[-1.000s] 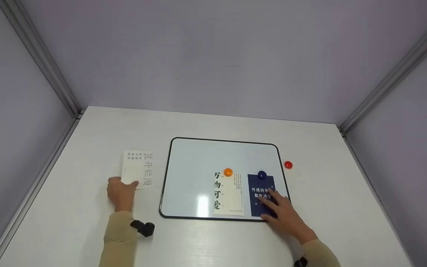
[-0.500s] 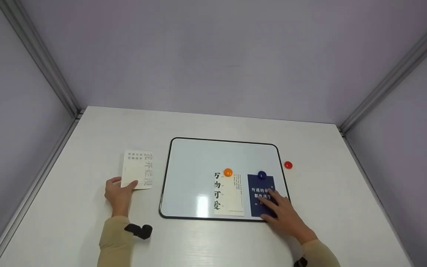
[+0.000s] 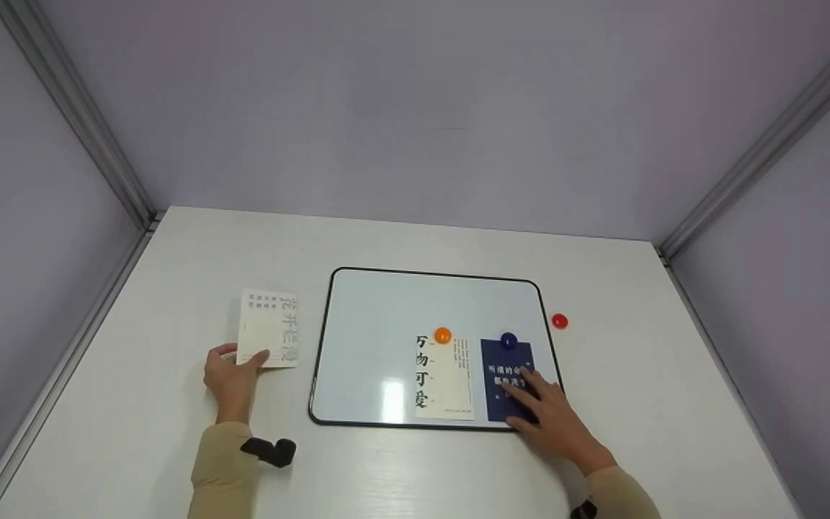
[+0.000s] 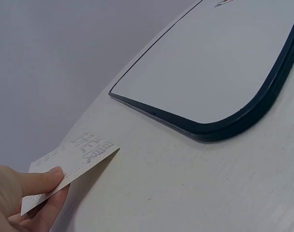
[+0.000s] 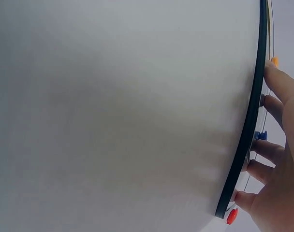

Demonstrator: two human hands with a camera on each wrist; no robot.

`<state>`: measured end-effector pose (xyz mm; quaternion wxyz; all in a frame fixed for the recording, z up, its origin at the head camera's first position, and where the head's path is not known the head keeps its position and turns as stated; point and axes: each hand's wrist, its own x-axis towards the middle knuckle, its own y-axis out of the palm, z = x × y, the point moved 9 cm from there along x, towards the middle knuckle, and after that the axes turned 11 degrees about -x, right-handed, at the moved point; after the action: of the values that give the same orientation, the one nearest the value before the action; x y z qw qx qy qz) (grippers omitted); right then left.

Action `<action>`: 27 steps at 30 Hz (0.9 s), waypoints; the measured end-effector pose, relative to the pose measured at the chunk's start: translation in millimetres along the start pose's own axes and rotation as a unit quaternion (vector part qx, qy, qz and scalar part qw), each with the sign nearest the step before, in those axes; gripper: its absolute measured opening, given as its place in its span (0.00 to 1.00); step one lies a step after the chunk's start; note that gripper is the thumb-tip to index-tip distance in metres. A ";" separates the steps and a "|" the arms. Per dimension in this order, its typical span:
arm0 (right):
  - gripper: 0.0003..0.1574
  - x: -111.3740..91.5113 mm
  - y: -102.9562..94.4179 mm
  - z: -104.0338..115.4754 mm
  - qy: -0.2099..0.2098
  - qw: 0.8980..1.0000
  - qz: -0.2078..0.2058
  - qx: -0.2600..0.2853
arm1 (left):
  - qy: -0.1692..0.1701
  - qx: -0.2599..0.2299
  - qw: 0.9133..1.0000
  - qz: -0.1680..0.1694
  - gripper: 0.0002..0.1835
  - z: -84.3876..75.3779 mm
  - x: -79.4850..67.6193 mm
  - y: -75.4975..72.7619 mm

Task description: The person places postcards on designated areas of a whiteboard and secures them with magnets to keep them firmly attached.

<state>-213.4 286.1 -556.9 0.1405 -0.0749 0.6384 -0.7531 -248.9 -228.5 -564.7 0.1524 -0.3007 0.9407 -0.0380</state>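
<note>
Between thumb and fingers my left hand (image 3: 231, 378) pinches the near edge of a cream card with grey Chinese lettering (image 3: 265, 328), left of the whiteboard. In the left wrist view the thumb lies on top of the card (image 4: 72, 166) and fingers are beneath; its far part stands off the table over a shadow. My right hand (image 3: 552, 422) rests with spread fingers on a dark blue card (image 3: 498, 360) at the whiteboard's lower right. A dark blue round magnet (image 3: 509, 340) sits at that card's top edge. Beside it, an orange magnet (image 3: 443, 335) tops another cream card (image 3: 447, 386).
The black-framed whiteboard (image 3: 372, 324) lies flat on the white table (image 3: 242, 245). A red magnet (image 3: 560, 321) lies on the table just right of the board's frame. Grey walls (image 3: 415, 130) enclose the table at the back and sides.
My left hand has shifted slightly, its fingers going under the card's near edge, and the card now looks lifted from the table. The right hand stays in place.
</note>
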 end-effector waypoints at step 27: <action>0.35 0.0 -0.9 -1.3 0.013 1.000 0.000 0.005 | 0.035 0.007 0.999 0.017 0.28 -25.8 -21.7 8.7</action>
<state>-213.9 287.4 -556.2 0.1326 -0.0639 0.6363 -0.7573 -245.0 -209.4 -535.9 0.1223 -0.2826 0.9500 -0.0523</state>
